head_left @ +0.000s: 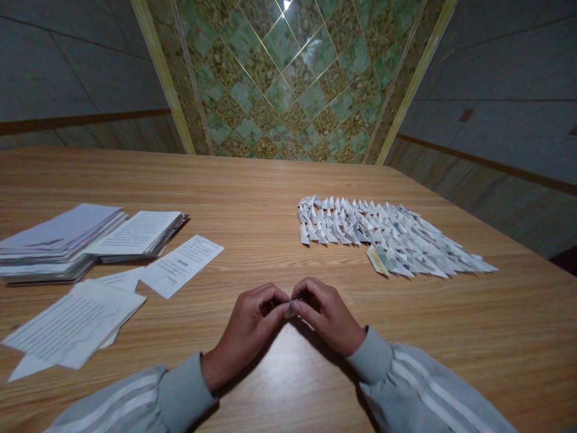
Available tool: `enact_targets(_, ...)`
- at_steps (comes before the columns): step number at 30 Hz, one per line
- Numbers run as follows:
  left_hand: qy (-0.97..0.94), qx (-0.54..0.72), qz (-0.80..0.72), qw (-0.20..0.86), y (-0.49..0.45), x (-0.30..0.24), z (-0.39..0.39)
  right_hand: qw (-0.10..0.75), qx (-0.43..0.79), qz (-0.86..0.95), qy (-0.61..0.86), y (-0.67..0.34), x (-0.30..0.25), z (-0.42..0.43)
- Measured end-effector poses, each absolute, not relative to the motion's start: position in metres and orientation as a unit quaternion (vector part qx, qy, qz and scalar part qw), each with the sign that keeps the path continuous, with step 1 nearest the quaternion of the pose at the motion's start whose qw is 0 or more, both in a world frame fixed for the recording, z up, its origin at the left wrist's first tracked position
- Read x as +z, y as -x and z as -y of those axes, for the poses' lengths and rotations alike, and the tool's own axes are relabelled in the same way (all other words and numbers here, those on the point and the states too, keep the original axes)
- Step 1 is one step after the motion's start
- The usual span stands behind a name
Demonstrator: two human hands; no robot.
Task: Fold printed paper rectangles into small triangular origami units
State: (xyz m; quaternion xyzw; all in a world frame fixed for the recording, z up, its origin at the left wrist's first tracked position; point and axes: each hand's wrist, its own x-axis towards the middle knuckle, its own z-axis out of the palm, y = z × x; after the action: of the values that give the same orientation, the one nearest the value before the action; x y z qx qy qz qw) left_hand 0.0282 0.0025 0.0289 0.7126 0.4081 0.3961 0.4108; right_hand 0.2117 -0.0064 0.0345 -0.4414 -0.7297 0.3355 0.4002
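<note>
My left hand [252,322] and my right hand [330,314] meet just above the table in front of me. Thumbs and fingertips of both are pinched together on a small piece of folded paper [291,313]. Only a sliver of it shows between the fingers, so its full shape is hidden. Beyond my right hand, many small folded paper boats [401,240] stand packed in rows, their points up. One at the near left corner, a boat with green and yellow print [381,260], differs from the mostly white ones.
At the left lie a tall stack of paper [63,231] and a lower stack of printed sheets [139,231]. Loose printed slips [183,264] and overlapping written sheets [74,322] lie nearer. The wooden table [243,198] reaches toward a tiled wall [288,90].
</note>
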Motion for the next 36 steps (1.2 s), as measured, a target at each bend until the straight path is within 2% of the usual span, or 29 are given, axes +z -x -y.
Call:
enact_targets(3,-0.671,0.405,-0.417,0.461,-0.0298,0.0279,-0.0045,0.414,0.339,0.723,0.437,-0.2124,0.0328,0.0043)
enact_targets(8,-0.589,0.426,-0.425,0.539,-0.0277,0.0268,-0.0093,0.473,0.411,0.654,0.423,-0.2144,0.0288,0.0008)
enact_targets(17,-0.666,0.413,-0.405,0.470,-0.0283,0.0289,-0.0058,0.392,0.349,0.727,0.442,-0.2126,0.0344,0.0048)
enact_targets(23,-0.620,0.417,-0.400,0.531,-0.0312,0.0255,-0.0040,0.474,0.462,0.626,0.411,-0.2120,0.0290,0.0009)
enact_targets(26,-0.612,0.432,-0.409,0.521,-0.0298,0.0261,-0.0047,0.479,0.494,0.604,0.402,-0.2119,0.0277,0.0008)
enact_targets(31,-0.649,0.444,-0.414,0.458,-0.0261,0.0317,-0.0034,0.416,0.418,0.679,0.438,-0.2112,0.0311,0.0050)
enact_targets(36,-0.719,0.412,-0.401,0.391,-0.0248,0.0352,-0.0001,0.412,0.320,0.729,0.442,-0.2111,0.0362,0.0065)
